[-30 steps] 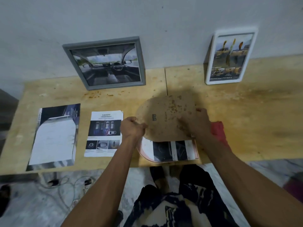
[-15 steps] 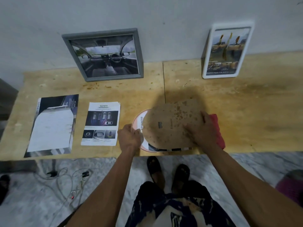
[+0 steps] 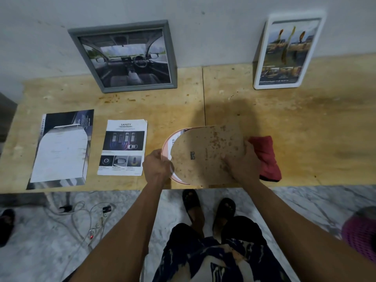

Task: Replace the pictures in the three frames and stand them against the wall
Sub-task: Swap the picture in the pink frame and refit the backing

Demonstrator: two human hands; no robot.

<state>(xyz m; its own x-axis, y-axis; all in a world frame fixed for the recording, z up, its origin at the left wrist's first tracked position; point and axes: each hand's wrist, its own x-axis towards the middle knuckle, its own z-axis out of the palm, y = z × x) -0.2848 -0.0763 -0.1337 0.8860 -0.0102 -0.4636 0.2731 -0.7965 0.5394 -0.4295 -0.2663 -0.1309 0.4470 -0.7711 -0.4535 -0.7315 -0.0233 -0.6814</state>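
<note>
Left hand (image 3: 157, 165) clasped the left rim of the round frame (image 3: 165, 142). Right hand (image 3: 243, 162) gripped the right edge of the backing board (image 3: 207, 153), which overlay the frame.

The wooden table (image 3: 305, 123) carries a safety leaflet (image 3: 123, 147): dark brochure (image 3: 61, 149) just left of it, grey frame (image 3: 126, 58) behind it, red cloth (image 3: 266, 157) and white frame (image 3: 286, 51) well to its right

Gripping the left rim of a round pink frame (image 3: 165, 143) with the left hand (image 3: 157, 166); holding the speckled brown backing board (image 3: 205, 153) over it with the right hand (image 3: 242, 161). Just right of the frame: a red cloth (image 3: 266, 157). Left of it: a safety leaflet (image 3: 124, 147), then a dark page (image 3: 61, 149). Beyond, leaning on the wall: a grey frame (image 3: 126, 58) and a white frame (image 3: 284, 51).
</note>
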